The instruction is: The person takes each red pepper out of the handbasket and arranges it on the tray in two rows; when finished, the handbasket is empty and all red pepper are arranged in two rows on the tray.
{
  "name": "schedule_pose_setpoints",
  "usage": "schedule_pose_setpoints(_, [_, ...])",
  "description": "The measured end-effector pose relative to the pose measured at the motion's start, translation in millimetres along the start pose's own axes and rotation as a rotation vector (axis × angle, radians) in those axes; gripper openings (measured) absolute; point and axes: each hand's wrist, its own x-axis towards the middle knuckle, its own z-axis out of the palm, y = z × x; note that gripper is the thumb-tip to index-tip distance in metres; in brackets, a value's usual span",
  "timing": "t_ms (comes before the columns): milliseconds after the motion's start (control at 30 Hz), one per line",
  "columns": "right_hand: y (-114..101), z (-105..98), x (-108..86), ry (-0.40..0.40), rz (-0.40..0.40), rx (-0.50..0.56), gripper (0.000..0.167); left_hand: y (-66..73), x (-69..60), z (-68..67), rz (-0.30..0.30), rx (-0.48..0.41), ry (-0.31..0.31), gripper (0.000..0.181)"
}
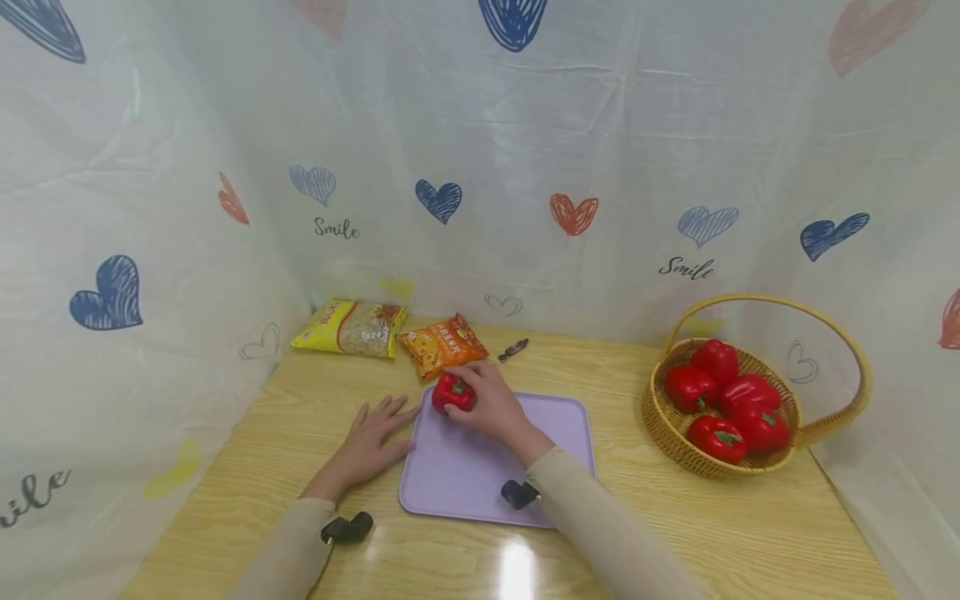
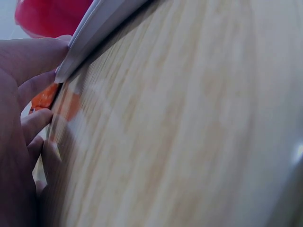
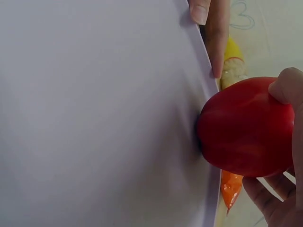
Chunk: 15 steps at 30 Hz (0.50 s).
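A red bell pepper (image 1: 453, 393) stands at the far left corner of a light purple tray (image 1: 480, 467). My right hand (image 1: 491, 404) holds it from above, thumb on one side and fingers on the other. In the right wrist view the pepper (image 3: 248, 127) touches the tray's surface near its edge. My left hand (image 1: 371, 446) lies with spread fingers beside the tray's left side, its fingertips touching the rim. The left wrist view shows the thumb and a finger against the tray's edge (image 2: 90, 35).
At the right stands a wicker basket (image 1: 675, 442) with a tall handle, holding several red bell peppers (image 1: 757, 425). Behind the tray lie a yellow snack bag (image 1: 348, 327), an orange snack bag (image 1: 444, 346) and a small wrapped candy (image 1: 513, 349). A patterned curtain (image 1: 510, 283) encloses the table.
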Motion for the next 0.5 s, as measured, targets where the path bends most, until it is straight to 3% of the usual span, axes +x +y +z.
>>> schedule_pose_setpoints(500, [-0.6,4.4,7.0,-0.02,-0.016,0.02,0.064,0.9,0.0,0.4,0.009,-0.006,0.014,0.058])
